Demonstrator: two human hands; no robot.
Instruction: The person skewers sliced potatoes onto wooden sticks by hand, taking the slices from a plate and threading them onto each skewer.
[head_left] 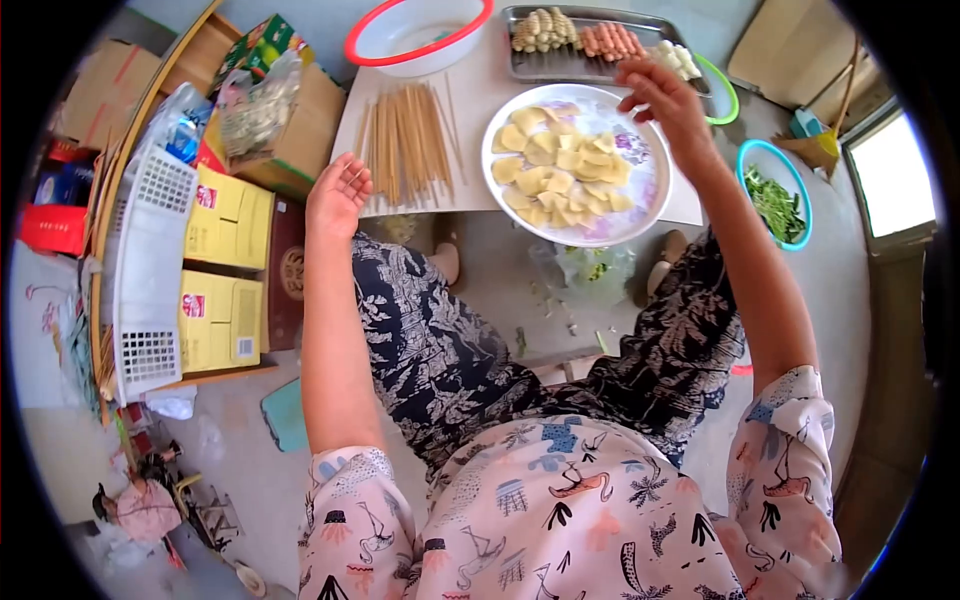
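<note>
My left hand [338,198] is raised at the left edge of the white table [470,185], beside a row of thin wooden skewers [405,145]. Its fingers are curled together, and a thin line shows at them, too small to make out. Over the upper right rim of a round white plate [655,205], my right hand [660,95] hangs with fingers apart and nothing visible between them. Pale yellow slices [560,180] are spread on that plate. Behind it, a metal tray [545,68] bears beige pieces [545,32], pink sausage pieces [610,42] and white pieces [677,60].
A red-rimmed white basin [418,55] stands at the table's back left. At the right, a blue-rimmed basin [743,165] holds green vegetables [775,205]. Yellow boxes [222,315] and a white basket [150,275] fill shelves on the left. A clear bag [595,272] hangs below the plate.
</note>
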